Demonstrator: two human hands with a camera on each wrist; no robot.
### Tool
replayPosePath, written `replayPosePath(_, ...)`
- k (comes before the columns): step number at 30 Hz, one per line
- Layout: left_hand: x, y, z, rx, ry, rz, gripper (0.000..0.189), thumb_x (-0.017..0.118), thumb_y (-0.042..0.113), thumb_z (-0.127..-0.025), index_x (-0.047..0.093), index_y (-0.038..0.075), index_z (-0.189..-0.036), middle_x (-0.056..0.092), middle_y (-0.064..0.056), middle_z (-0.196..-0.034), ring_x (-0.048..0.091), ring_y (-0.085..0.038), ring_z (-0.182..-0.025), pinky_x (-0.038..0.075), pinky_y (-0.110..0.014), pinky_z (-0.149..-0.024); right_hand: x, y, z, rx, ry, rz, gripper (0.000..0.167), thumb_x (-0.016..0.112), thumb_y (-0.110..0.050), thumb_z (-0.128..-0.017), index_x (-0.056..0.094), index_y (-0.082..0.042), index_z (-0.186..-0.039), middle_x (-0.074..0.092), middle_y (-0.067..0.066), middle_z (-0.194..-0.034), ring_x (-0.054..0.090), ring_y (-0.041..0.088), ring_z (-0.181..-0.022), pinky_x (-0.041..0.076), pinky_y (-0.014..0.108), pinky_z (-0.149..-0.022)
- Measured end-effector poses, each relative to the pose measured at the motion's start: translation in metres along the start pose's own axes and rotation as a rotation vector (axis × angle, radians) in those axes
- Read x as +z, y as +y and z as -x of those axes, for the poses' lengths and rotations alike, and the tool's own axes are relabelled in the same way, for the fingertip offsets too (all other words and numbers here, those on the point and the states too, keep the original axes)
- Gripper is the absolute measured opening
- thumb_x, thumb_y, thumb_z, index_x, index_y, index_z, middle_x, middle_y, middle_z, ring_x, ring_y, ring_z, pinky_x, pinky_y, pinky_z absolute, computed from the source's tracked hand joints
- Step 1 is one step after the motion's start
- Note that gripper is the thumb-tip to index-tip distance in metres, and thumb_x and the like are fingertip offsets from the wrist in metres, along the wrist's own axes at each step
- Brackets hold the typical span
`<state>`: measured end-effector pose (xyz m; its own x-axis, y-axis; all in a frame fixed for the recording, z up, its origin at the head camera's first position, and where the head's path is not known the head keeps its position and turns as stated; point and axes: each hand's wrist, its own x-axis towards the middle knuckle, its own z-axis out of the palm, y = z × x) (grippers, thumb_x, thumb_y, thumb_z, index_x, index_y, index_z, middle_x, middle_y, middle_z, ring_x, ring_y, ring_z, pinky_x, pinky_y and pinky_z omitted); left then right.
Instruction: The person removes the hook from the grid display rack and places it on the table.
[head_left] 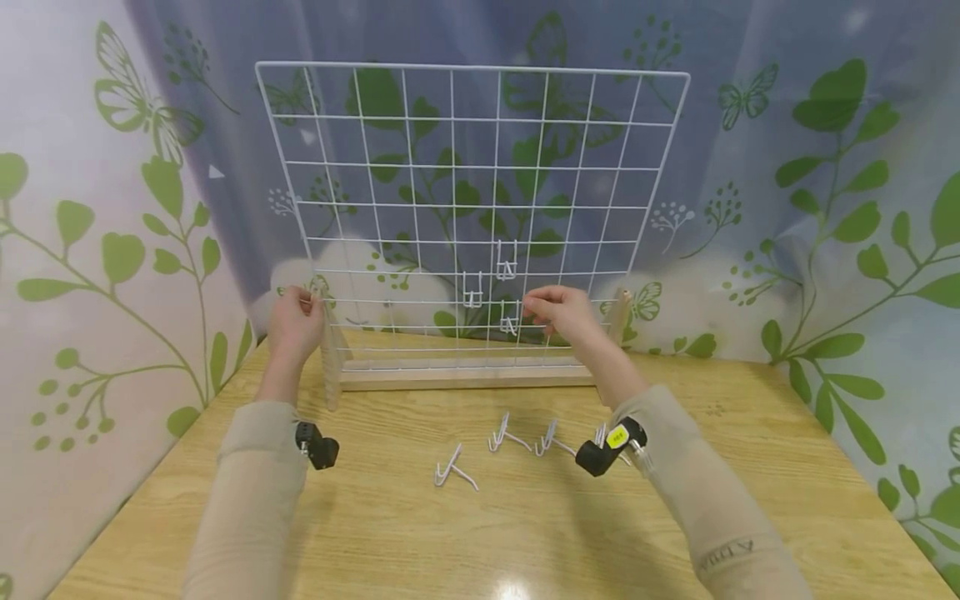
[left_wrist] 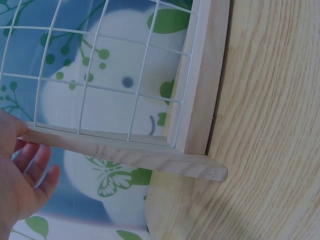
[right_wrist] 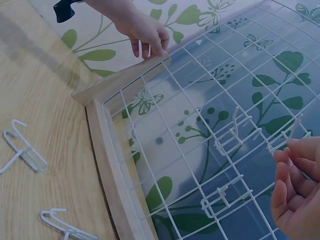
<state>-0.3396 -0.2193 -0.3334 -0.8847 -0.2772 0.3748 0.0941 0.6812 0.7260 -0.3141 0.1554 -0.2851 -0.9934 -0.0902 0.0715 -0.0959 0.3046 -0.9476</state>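
A white wire grid panel [head_left: 472, 167] stands upright in a wooden stand [head_left: 465, 377]. My left hand [head_left: 296, 321] pinches the top end of the stand's left wooden post [left_wrist: 135, 152], fingers behind it. Three white wire hooks hang on the lower grid: an upper hook [head_left: 507, 262], a left hook [head_left: 472, 293] and a lower right hook [head_left: 509, 322]. Beside these, at the right, is my right hand [head_left: 562, 312], fingers loosely curled, with nothing visible between them. Its fingertips overlap the edge of the upper hook [right_wrist: 282, 140] in the right wrist view; contact is unclear.
Several loose hooks lie on the wooden table [head_left: 420, 542] before the stand, among them a near hook [head_left: 453, 468] and a middle hook [head_left: 507, 435]. One is partly hidden behind the right wrist camera [head_left: 607, 446]. A leaf-patterned curtain [head_left: 825, 208] hangs behind.
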Motion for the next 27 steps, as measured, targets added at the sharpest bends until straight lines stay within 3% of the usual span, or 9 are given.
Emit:
replayPosePath(11,0.0,0.002,0.001,-0.006,-0.012,0.003,0.03,0.044,0.017,-0.094,0.048,-0.007,-0.111,0.054,-0.025,-0.104,0.052,-0.038,-0.097,0.041,-0.048,-0.084,-0.002,-0.016,-0.013,-0.04,0.042,-0.015,0.031,0.058,-0.023,-0.092,0.06,-0.003,-0.116,0.062,0.005,-0.096,0.055,0.015,-0.079,0.048,0.034,-0.076)
replayPosePath(19,0.0,0.001,0.002,-0.009,-0.018,-0.001,0.029,0.045,0.017,-0.095,0.048,-0.007,-0.111,0.054,-0.024,-0.103,0.052,-0.037,-0.095,0.041,-0.048,-0.083,-0.002,-0.027,-0.022,-0.03,0.047,-0.033,0.036,0.059,-0.024,-0.092,0.058,-0.002,-0.12,0.063,0.007,-0.099,0.054,0.013,-0.075,0.047,0.024,-0.066)
replayPosePath(27,0.0,0.002,0.001,-0.008,-0.01,-0.007,0.029,0.044,0.018,-0.095,0.048,-0.006,-0.11,0.055,-0.023,-0.102,0.052,-0.037,-0.094,0.041,-0.047,-0.082,0.003,-0.035,-0.028,-0.01,0.017,0.002,0.034,0.057,-0.022,-0.093,0.058,-0.005,-0.122,0.061,0.006,-0.098,0.053,0.014,-0.078,0.048,0.028,-0.072)
